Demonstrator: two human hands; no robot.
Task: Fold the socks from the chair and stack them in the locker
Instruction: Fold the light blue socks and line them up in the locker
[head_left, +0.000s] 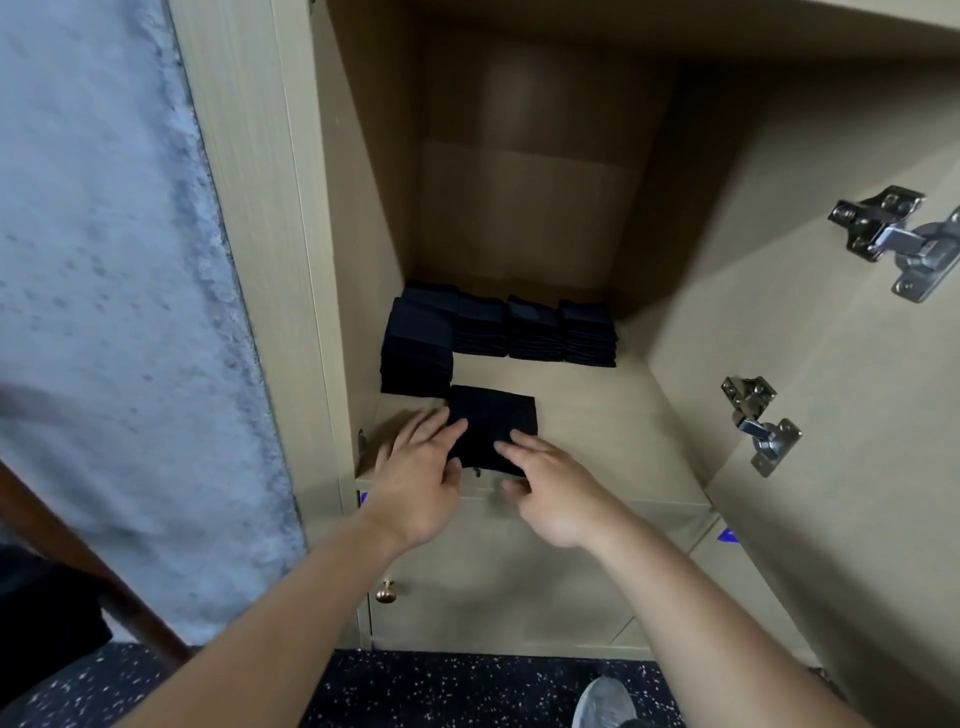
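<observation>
A folded black sock (493, 421) lies flat on the locker shelf (597, 415), near its front edge. My left hand (423, 478) rests on the sock's left side with straight fingers. My right hand (550, 488) touches its right front corner, fingers stretched out. Behind it, several stacks of folded black socks (498, 327) stand in a row at the back, with one taller stack (415, 353) at the left, just beyond the loose sock.
The locker door (857, 389) stands open at the right, with two metal hinges (758, 421). A closed lower door has a brass knob (385, 592). A grey wall (114, 312) is at the left. A dark wooden chair edge (78, 551) shows at lower left.
</observation>
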